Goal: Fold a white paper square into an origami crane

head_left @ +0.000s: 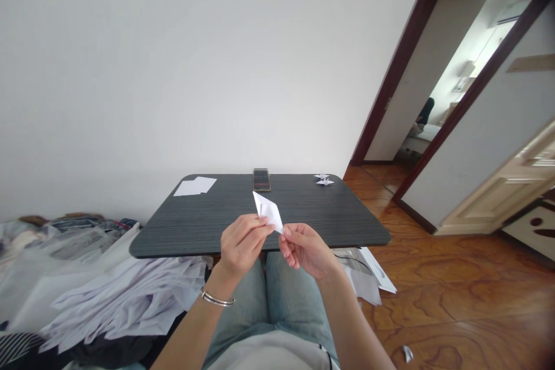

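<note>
A folded white paper [269, 210], roughly diamond-shaped, is held up above the near edge of the dark table [217, 217]. My left hand [245, 243] pinches its lower left side between thumb and fingers. At the paper's lower right corner, the thumb and forefinger of my right hand [307, 248] are closed on the tip, with the other fingers curled in. On the table's far right lie two small folded paper cranes [325, 182]. White paper sheets [195, 186] lie at the far left.
A phone [261, 180] lies at the table's back edge by the wall. Piled clothes and fabric [130, 295] are heaped on the left. Papers [368, 272] stick out below the table's right side, and a paper scrap [407, 354] is on the wooden floor.
</note>
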Tool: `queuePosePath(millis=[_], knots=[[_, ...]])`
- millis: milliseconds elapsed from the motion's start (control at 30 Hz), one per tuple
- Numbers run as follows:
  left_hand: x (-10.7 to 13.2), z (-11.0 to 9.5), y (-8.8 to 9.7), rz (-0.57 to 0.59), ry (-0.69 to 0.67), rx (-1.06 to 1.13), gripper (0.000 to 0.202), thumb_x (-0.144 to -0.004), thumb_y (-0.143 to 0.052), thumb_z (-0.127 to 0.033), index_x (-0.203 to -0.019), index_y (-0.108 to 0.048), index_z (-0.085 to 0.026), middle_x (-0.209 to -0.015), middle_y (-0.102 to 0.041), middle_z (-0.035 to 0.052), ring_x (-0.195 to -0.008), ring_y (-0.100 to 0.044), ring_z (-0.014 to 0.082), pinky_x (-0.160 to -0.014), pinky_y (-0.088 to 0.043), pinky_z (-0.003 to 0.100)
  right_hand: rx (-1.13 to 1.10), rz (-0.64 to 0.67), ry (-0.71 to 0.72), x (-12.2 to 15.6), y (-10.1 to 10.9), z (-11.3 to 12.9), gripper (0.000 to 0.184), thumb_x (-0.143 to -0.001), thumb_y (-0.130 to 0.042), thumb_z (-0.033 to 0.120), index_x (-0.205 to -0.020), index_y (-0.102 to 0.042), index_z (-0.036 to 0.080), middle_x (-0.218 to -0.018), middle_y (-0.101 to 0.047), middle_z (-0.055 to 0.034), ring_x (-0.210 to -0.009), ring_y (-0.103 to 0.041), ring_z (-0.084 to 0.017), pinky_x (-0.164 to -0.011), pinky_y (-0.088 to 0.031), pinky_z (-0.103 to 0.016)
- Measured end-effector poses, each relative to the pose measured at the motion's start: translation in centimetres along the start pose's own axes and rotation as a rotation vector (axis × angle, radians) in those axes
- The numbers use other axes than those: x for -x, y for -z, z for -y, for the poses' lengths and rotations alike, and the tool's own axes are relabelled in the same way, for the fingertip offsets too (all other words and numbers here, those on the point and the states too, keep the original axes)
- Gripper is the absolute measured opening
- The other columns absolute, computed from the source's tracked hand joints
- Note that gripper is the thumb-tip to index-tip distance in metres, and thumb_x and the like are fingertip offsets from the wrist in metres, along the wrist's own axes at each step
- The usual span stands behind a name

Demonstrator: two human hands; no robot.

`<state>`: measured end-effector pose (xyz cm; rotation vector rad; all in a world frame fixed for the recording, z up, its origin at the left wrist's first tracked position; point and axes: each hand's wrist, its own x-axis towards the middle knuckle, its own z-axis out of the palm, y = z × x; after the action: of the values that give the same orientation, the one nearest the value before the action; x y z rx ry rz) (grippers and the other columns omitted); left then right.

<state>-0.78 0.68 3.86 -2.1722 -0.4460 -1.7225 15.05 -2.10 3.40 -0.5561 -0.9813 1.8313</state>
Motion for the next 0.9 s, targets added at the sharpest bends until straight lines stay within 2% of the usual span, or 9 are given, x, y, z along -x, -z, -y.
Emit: queuePosePath(millis=[100, 300, 600, 700, 900], knots=[[0.0, 0.1, 0.1, 0.006, -0.008, 0.009, 0.021, -0.071, -0.063, 0.001, -0.084, -0.063, -0.015, -0.08, -0.064, 0.005, -0.08, -0.061, 0.0142, -0.068, -0.053, 0.025, 0.048, -0.028, 0.023, 0.1, 0.0, 0.0, 0.027, -0.071, -0.07, 0.033, -0.061, -0.058, 0.012, -0.049, -0.063, 0.0002, -0.034, -0.055, -0.006, -0.03, -0.042, -0.01], [0.2, 0.2, -0.1, 0.002, 0.034, -0.002, 0.018, -0.072, -0.062, -0.001, -0.081, -0.063, -0.017, -0.08, -0.064, 0.0039, -0.077, -0.061, 0.0134, -0.066, -0.052, 0.024, 0.265, -0.16, 0.158, 0.5, -0.6, -0.1, 0.025, -0.071, -0.069, 0.034, -0.062, -0.058, 0.013, -0.052, -0.064, 0.0, -0.038, -0.057, -0.007, -0.034, -0.046, -0.012], [0.3, 0.1, -0.1, -0.02, 0.051, 0.011, 0.017, -0.073, -0.062, -0.002, -0.081, -0.063, -0.017, -0.078, -0.065, 0.0038, -0.076, -0.061, 0.0131, -0.066, -0.052, 0.024, 0.482, -0.223, 0.163, 1.3, -1.2, 0.3, 0.022, -0.07, -0.067, 0.032, -0.067, -0.054, 0.015, -0.056, -0.062, 0.0003, -0.045, -0.059, -0.01, -0.037, -0.047, -0.016], [0.2, 0.1, 0.0, -0.031, 0.054, 0.013, 0.017, -0.072, -0.062, -0.002, -0.081, -0.064, -0.017, -0.078, -0.065, 0.0037, -0.075, -0.061, 0.0131, -0.066, -0.052, 0.024, 0.663, -0.338, 0.301, 1.6, -1.4, -0.1, 0.019, -0.07, -0.068, 0.03, -0.075, -0.055, 0.017, -0.061, -0.06, 0.0012, -0.053, -0.061, -0.012, -0.041, -0.049, -0.018], [0.1, 0.0, 0.0, -0.049, 0.05, 0.024, 0.016, -0.071, -0.064, -0.002, -0.081, -0.064, -0.016, -0.078, -0.065, 0.0043, -0.076, -0.061, 0.0134, -0.065, -0.052, 0.025, 1.084, -0.49, 0.576, 2.0, -2.0, -0.8, 0.009, -0.078, -0.059, 0.026, -0.075, -0.059, 0.017, -0.065, -0.063, -0.0024, -0.058, -0.063, -0.014, -0.048, -0.05, -0.021]])
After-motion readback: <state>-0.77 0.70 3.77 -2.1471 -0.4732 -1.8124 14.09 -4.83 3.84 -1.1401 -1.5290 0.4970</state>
